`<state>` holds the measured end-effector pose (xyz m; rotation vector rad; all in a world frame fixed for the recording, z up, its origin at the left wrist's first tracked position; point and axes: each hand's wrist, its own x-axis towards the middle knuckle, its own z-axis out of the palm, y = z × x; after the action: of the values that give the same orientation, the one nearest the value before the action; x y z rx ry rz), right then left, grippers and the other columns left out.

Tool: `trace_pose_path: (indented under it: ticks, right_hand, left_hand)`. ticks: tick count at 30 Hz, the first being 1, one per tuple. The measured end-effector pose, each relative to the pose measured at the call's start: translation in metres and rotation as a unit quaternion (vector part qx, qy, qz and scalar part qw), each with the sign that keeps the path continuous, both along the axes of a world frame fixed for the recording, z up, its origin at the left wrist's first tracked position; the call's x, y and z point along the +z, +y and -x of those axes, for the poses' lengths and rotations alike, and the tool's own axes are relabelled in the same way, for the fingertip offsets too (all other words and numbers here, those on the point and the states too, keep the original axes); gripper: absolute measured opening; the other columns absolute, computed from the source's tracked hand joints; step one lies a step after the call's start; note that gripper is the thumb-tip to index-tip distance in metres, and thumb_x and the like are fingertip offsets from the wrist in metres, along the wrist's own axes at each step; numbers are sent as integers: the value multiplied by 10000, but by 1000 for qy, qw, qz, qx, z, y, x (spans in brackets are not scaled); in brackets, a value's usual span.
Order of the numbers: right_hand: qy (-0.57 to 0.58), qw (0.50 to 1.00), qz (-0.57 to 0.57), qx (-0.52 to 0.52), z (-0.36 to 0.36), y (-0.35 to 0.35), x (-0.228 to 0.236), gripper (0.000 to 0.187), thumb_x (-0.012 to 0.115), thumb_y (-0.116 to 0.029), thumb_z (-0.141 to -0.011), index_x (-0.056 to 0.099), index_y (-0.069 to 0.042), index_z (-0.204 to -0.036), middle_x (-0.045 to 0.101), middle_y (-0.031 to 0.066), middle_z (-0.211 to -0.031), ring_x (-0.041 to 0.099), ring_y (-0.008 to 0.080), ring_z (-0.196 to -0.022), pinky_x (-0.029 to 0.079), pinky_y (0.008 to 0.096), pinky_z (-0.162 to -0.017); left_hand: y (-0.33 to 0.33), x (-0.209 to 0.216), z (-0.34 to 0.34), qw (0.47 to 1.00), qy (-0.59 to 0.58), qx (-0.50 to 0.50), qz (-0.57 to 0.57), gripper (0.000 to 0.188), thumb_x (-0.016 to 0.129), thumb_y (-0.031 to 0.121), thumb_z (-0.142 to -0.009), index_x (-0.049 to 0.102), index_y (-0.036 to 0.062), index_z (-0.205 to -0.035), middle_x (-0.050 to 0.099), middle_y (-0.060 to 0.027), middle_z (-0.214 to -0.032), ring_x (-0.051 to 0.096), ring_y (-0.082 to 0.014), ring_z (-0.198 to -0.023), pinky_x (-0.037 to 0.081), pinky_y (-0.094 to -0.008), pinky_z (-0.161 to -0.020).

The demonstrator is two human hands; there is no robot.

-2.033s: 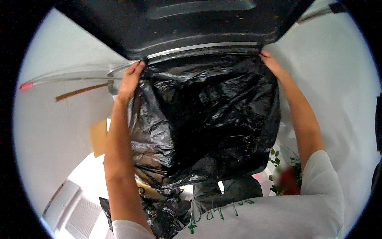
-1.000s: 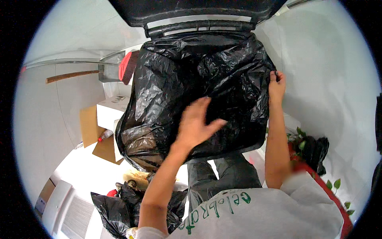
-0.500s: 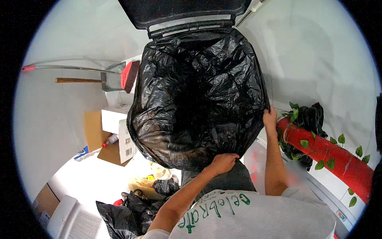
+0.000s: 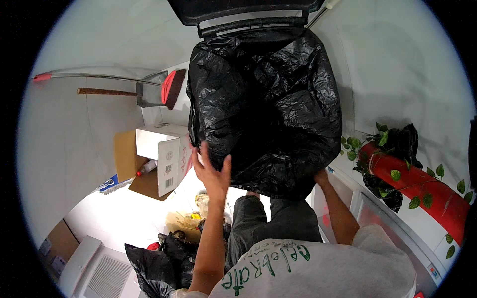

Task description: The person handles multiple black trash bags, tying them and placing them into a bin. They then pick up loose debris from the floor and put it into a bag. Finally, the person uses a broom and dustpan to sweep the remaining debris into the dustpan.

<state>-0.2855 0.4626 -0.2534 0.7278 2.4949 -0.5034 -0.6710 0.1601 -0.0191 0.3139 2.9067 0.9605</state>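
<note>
A black trash bag [image 4: 298, 84] lines a bin in front of me, its mouth open and its edge folded over the rim. The bin's black lid [image 4: 243, 9] stands raised at the far side, behind the hinge bar. My left hand [image 4: 212, 174] is at the near left part of the bag's edge, fingers spread and gripping nothing. At the near right corner is my right hand [image 4: 322, 177]. Its fingers are hidden behind the bag, so I cannot see whether they grip it. The bag's inside is mostly in dark shadow.
To the left lean a red broom [image 4: 173, 89] and a dustpan [image 4: 149, 94]. Below them sits an open cardboard box [image 4: 171, 166]. Filled black bags [image 4: 154, 270] lie at the lower left. A red pipe [image 4: 415, 184] wrapped in leafy vine stands at right.
My left hand has let go of the bag's near edge and moved left with its fingers spread. My right hand has slid down toward the near right corner. The bag's edge sits closer round the rim.
</note>
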Motion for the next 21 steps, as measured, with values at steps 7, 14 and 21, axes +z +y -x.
trace_pose_path:
  ticks: [7,14,21]
  right_hand:
    - [-11,930,366,-42,270,-42,259,252,495,-225,-887,570,-64,-1066,607,99,-992,578,242,-925,460,343,-806]
    - [-157,871,-49,462,450,-47,-22,405,485,-206,-895,436,-54,-1267,438,146,-1292,438,290,-1138,346,377,-995]
    - [-293,845,-41,446,421,-39,-234,387,455,-228,-910,447,-63,-1260,454,147,-1273,448,285,-1129,352,372,-981]
  left_hand:
    - [-13,-72,-35,871,-284,228,-329,557,589,351,-853,436,-41,-1217,532,-155,-1136,488,-219,-1033,354,-315,-925]
    - [-1,-67,-25,901,-243,282,-222,477,621,271,-823,475,-94,-1093,592,-139,-924,538,-192,-849,436,-302,-774]
    - [-32,-89,-38,926,-246,227,-175,682,775,292,-649,485,-67,-1152,567,-135,-933,567,-235,-844,448,-307,-759]
